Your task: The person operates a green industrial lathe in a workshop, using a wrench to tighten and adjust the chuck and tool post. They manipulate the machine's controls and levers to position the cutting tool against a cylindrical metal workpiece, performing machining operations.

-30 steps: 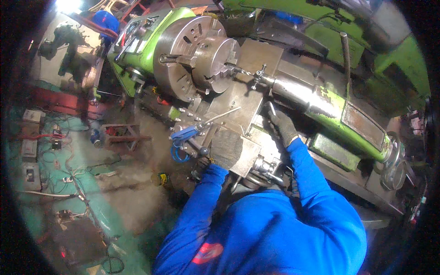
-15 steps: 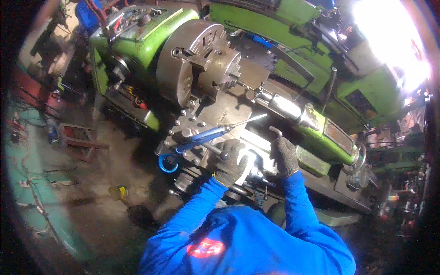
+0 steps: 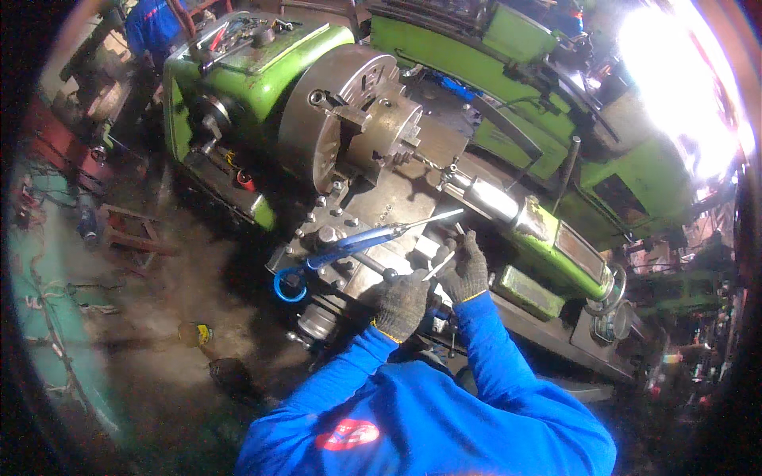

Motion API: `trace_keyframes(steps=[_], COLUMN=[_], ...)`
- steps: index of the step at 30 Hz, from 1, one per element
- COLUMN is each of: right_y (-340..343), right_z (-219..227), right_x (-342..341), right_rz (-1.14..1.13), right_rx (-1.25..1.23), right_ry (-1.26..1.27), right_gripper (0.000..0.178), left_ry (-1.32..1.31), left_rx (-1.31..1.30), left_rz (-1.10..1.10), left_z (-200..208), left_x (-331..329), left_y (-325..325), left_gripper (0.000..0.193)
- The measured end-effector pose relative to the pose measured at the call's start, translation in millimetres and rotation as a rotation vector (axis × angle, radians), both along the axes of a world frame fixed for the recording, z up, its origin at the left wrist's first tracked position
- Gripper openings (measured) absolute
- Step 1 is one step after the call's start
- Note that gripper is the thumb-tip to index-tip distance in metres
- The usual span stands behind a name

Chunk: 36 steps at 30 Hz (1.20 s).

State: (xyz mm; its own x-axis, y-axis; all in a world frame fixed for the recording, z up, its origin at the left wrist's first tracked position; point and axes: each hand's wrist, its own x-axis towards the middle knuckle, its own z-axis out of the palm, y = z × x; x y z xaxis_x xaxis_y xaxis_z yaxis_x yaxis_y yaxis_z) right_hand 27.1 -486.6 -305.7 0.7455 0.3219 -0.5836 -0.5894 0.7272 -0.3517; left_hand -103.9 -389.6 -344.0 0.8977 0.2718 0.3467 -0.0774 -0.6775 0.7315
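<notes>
Both my hands wear dark grey gloves, close together over the lathe carriage. My right hand point(image 3: 466, 274) is closed around a thin pale rod point(image 3: 440, 266), and a short metal end point(image 3: 459, 228) shows above its fingers. At the rod's lower end are the curled fingers of my left hand point(image 3: 403, 305), which seem to pinch it; the exact grip is partly hidden. A ball-ended lever point(image 3: 369, 262) reaches to the left glove. Beyond lies a long blue tool point(image 3: 353, 243) with a thin pale tip, across the tool post point(image 3: 328, 235).
A large lathe chuck point(image 3: 321, 119) with a smaller chuck point(image 3: 389, 127) in it stands at the upper left. Facing it, a drill bit point(image 3: 427, 161) projects from the green tailstock point(image 3: 559, 246). Loose tools lie on the green headstock point(image 3: 305, 59). A blue ring point(image 3: 290, 295) hangs by the carriage.
My right hand has moved left and down toward my left hand, and the bent rod end above it has tilted. My left hand has shifted slightly down. The pale rod now shows between them.
</notes>
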Motion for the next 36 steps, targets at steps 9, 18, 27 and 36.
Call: trace_keyframes(steps=[9, 18, 27, 36], right_y=[24.0, 64.1, 63.6, 69.3], right_z=[-109.9, -192.9, -196.9, -190.3], right_x=[99.6, 140.2, 144.4, 147.6], right_rz=[0.23, 0.214, 0.208, 0.233], right_rx=[0.394, 0.238, 0.123, -0.081], right_ry=[-0.166, -0.118, -0.139, -0.285], right_gripper=[0.024, 0.028, 0.029, 0.032], left_ry=[0.155, 0.33, 0.498, 0.375], left_rx=[0.297, 0.451, 0.64, 0.492], left_rz=[0.282, 0.264, 0.383, 0.339], left_z=[-19.1, -39.7, -85.6, -49.3], left_x=[15.7, 16.9, -13.1, 17.4], left_y=[1.7, -11.9, -9.8, -18.2], left_gripper=[0.037, 0.045, 0.048, 0.051])
